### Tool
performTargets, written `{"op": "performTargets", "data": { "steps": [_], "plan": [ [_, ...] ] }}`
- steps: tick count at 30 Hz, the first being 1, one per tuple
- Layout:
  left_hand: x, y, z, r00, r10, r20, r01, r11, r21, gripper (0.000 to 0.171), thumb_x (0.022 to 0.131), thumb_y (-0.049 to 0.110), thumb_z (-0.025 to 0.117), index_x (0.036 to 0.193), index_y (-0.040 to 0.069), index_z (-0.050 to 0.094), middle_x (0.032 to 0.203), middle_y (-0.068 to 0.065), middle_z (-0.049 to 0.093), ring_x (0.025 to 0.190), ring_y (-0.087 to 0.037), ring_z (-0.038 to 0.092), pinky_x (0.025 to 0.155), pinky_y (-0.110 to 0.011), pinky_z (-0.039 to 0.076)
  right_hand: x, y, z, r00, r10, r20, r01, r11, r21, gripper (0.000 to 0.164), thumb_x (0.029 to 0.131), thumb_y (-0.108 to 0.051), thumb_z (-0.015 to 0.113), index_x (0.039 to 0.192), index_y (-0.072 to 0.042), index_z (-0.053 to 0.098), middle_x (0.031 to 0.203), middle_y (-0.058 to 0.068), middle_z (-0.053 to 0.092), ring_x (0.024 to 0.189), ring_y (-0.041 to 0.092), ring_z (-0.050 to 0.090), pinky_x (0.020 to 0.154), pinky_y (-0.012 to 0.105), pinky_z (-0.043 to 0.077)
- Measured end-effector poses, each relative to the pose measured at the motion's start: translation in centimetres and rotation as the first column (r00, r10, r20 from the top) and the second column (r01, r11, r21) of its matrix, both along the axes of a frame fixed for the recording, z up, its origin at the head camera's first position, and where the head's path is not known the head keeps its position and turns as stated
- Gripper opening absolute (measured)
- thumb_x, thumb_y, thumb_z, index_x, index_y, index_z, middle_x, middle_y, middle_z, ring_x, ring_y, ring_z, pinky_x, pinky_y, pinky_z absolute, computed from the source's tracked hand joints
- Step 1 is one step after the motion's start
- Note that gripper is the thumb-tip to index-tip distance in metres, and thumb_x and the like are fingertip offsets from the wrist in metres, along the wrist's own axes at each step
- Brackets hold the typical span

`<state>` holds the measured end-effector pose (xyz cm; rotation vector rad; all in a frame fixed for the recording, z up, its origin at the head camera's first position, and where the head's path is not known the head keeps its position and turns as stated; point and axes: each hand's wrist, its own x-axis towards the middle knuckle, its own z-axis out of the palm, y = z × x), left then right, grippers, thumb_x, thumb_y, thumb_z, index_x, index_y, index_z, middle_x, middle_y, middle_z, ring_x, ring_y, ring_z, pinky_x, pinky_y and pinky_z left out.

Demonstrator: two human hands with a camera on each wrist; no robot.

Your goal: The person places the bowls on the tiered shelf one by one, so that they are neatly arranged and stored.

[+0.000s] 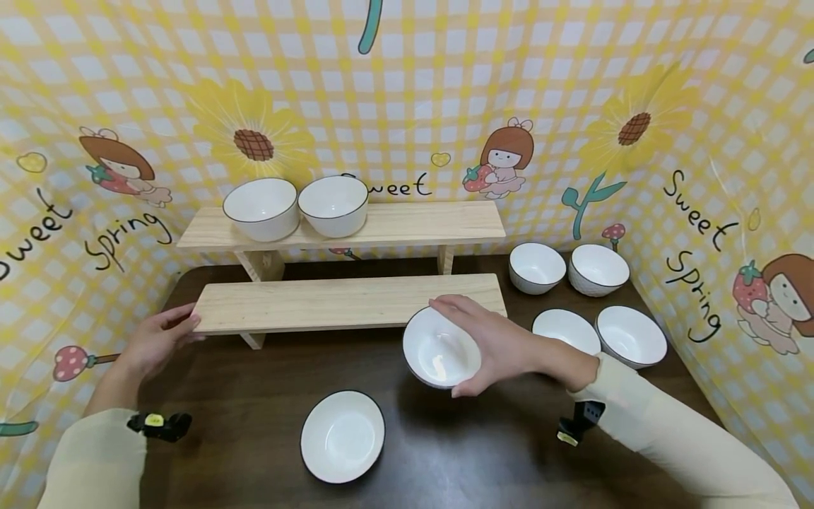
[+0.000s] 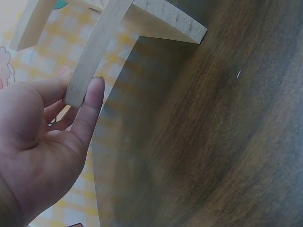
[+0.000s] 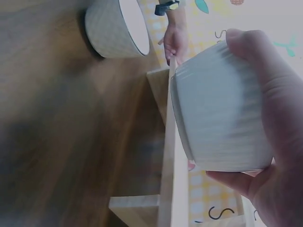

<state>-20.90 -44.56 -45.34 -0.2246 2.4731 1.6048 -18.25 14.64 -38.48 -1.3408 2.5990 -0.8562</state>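
Note:
A white bowl (image 1: 439,348) with a dark rim is in my right hand (image 1: 502,341), raised above the table by the front edge of the lower shelf. In the right wrist view the thumb and fingers grip the bowl (image 3: 220,111) from opposite sides, and its outer wall looks ridged. My left hand (image 1: 152,343) pinches the left end of the lower wooden shelf board (image 1: 350,302); in the left wrist view the thumb and fingers lie on both faces of the board (image 2: 97,56). Another white bowl (image 1: 343,437) sits on the table in front of the shelf.
Two bowls, one at left (image 1: 262,208) and one beside it (image 1: 333,205), stand on the upper shelf board (image 1: 420,223). Several more bowls (image 1: 537,268) are grouped on the dark table (image 1: 254,424) at right. A yellow checked cloth (image 1: 407,92) encloses the back and sides.

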Motion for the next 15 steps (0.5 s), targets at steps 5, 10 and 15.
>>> {"op": "performTargets", "data": {
  "steps": [5,10,15],
  "plan": [
    [0.0,0.0,0.1,1.000,0.005,0.001,-0.005,1.000,-0.007,0.072,0.109,0.034,0.045,0.158,-0.010,0.016,0.155,-0.042,0.020,0.087,0.006,0.066,0.083,-0.017,0.058,-0.9,-0.1,0.9,1.000,-0.005,-0.007,0.005,1.000,-0.012,0.120,0.063,-0.046,0.094,0.158,-0.006,0.032,0.156,0.014,0.034,0.136,0.033,0.045,0.105,0.050,0.049],
    [-0.1,0.0,0.1,1.000,0.008,-0.009,-0.008,1.000,-0.002,0.071,0.109,0.033,0.045,0.157,-0.011,0.017,0.155,-0.042,0.019,0.087,0.005,0.066,0.081,-0.017,0.058,-1.8,-0.2,1.7,0.999,-0.014,-0.035,0.013,1.000,-0.013,0.120,0.064,-0.046,0.094,0.157,-0.003,0.032,0.156,0.017,0.034,0.138,0.035,0.043,0.107,0.052,0.048],
    [0.1,0.0,0.1,1.000,0.006,-0.005,-0.006,1.000,0.011,0.071,0.109,0.033,0.046,0.157,-0.010,0.016,0.155,-0.042,0.019,0.087,0.005,0.066,0.083,-0.017,0.058,-2.7,-0.4,2.3,0.999,-0.025,-0.043,0.024,1.000,-0.015,0.119,0.064,-0.045,0.094,0.157,-0.003,0.033,0.155,0.018,0.034,0.133,0.035,0.048,0.104,0.051,0.050]
  ]
}}
